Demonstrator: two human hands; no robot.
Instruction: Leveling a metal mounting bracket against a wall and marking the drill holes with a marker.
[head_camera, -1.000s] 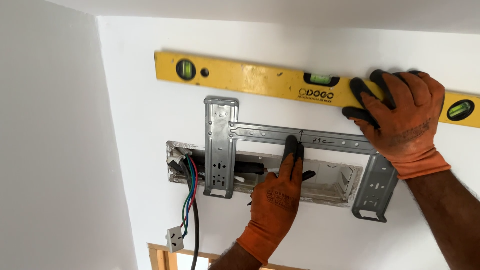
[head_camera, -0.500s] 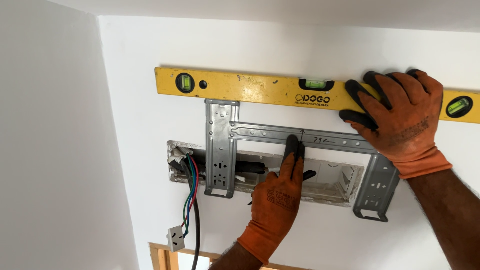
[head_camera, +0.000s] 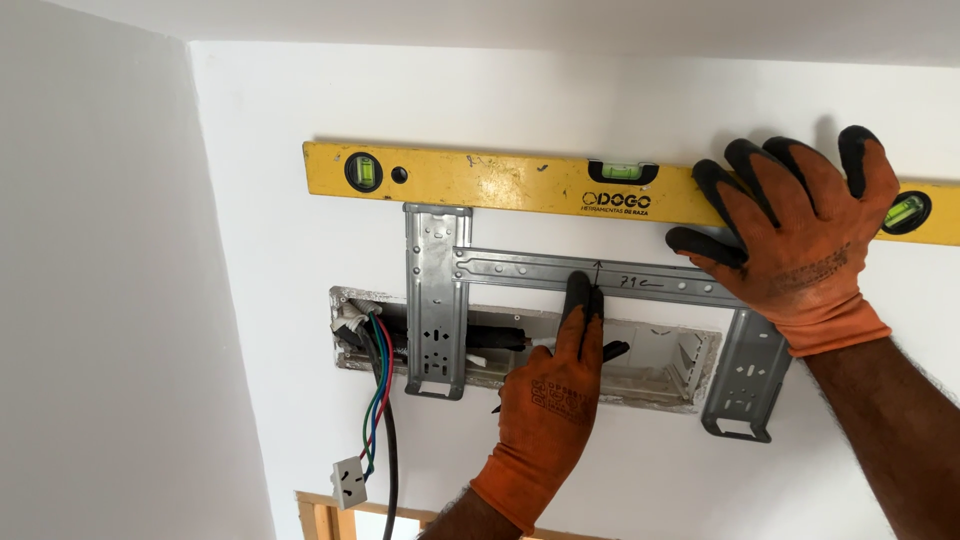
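My right hand (head_camera: 800, 240), in an orange and black glove, presses a long yellow spirit level (head_camera: 520, 185) flat against the white wall, fingers spread over its right part. The level lies on top of a grey metal mounting bracket (head_camera: 436, 300) with two uprights and a cross rail. My left hand (head_camera: 555, 400), gloved the same way, reaches up from below with its fingertips on the cross rail beside a pen mark. A dark pen (head_camera: 615, 350) lies tucked under that hand, its ends showing on both sides.
Behind the bracket is a rectangular recess (head_camera: 660, 375) cut in the wall. Coloured wires (head_camera: 378, 400) hang from its left end down to a small white connector (head_camera: 349, 482). A side wall (head_camera: 100, 300) closes the left. A wooden frame (head_camera: 320, 515) shows at the bottom.
The level has come down from a tilted spot above the bracket to rest on the bracket's top. My right hand moved with it. My left hand stays on the rail.
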